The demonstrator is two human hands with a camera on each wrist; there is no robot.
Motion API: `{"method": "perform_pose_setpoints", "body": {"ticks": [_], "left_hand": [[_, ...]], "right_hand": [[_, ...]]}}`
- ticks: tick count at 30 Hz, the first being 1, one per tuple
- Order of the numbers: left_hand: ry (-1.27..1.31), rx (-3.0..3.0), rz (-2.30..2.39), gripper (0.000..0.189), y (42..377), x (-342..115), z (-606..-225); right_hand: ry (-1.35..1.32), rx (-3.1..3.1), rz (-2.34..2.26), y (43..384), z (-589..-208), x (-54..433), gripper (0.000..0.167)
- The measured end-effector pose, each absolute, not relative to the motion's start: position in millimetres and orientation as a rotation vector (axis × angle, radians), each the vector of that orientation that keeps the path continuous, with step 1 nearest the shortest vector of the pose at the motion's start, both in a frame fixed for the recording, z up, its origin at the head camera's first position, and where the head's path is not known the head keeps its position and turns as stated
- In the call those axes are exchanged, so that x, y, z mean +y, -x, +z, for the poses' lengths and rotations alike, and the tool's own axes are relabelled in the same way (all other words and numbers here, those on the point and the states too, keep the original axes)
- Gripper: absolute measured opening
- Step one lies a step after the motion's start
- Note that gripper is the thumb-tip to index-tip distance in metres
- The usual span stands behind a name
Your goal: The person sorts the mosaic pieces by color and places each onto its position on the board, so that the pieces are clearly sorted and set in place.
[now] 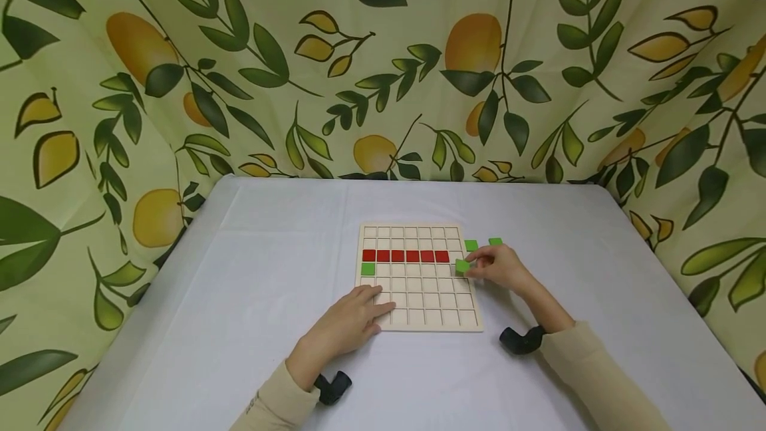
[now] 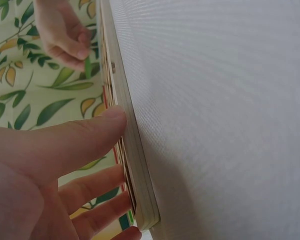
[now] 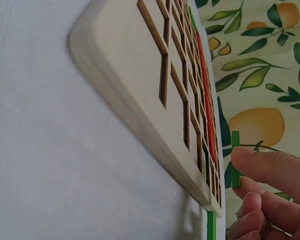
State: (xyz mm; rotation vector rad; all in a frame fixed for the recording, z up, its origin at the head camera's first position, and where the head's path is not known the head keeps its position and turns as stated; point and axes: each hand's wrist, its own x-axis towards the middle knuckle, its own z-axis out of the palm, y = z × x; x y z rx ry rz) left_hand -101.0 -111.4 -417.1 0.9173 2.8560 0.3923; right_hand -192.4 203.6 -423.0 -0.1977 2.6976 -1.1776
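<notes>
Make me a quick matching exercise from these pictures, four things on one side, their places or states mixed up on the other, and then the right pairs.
Things:
1. Red tiles
2. Left hand
3. Right hand
4. Curtain

Places or states:
A. Pinches a green tile
B. Has a leafy print
C. In one row on the board
D. Touches the board's near left part

Pairs: 1-C, 2-D, 3-A, 4-B

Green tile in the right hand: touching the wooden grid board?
Apart. The right wrist view shows the green tile in the right hand clear of the wooden grid board, with leaf-patterned fabric visible between them.
</notes>
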Motion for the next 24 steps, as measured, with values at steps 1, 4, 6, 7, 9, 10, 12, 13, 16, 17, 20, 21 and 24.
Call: {"method": "perform_pose_setpoints", "body": {"ticks": [1,4,6,7,9,10,12,13,16,17,20,21,24], "left_hand": [[-0.914,2.855,0.393,0.040,100.8,-111.4,-417.1],[-0.908,2.853,0.391,0.041,100.6,-111.1,-416.4],[-0.907,2.853,0.385,0.041,100.4,-110.9,-416.1],[-0.905,2.854,0.387,0.041,100.4,-110.7,-416.1],[-0.905,2.856,0.387,0.041,100.2,-110.5,-416.4],[-0.904,2.855,0.386,0.041,100.0,-110.6,-416.6],[-0.902,2.855,0.386,0.041,99.5,-110.8,-417.2],[-0.902,2.856,0.387,0.041,99.4,-110.8,-417.6],[-0.908,2.857,0.385,0.041,99.3,-110.8,-418.2],[-0.910,2.859,0.385,0.041,99.3,-110.8,-418.4],[-0.914,2.861,0.386,0.041,99.6,-110.9,-418.4],[-0.914,2.861,0.388,0.041,99.7,-110.9,-418.4],[-0.920,2.862,0.393,0.041,100.1,-111.0,-418.0]], "right_hand": [[0.210,2.700,-1.185,191.8,-423.0,202.9,0.028],[0.235,2.702,-1.201,190.6,-423.7,200.7,0.028],[0.237,2.698,-1.209,190.0,-423.9,199.3,0.028],[0.235,2.695,-1.213,189.7,-424.1,198.8,0.029],[0.231,2.689,-1.221,189.0,-424.7,197.3,0.029],[0.231,2.686,-1.223,188.7,-425.1,196.3,0.028],[0.229,2.675,-1.232,188.1,-426.2,194.3,0.028],[0.231,2.673,-1.235,187.9,-426.8,193.5,0.027],[0.256,2.667,-1.237,187.0,-427.7,191.3,0.026],[0.263,2.667,-1.238,186.6,-427.6,190.5,0.026],[0.295,2.665,-1.239,185.6,-426.5,188.5,0.026],[0.300,2.665,-1.240,185.3,-426.0,187.7,0.025],[0.317,2.676,-1.223,185.1,-424.7,185.7,0.025]]}}
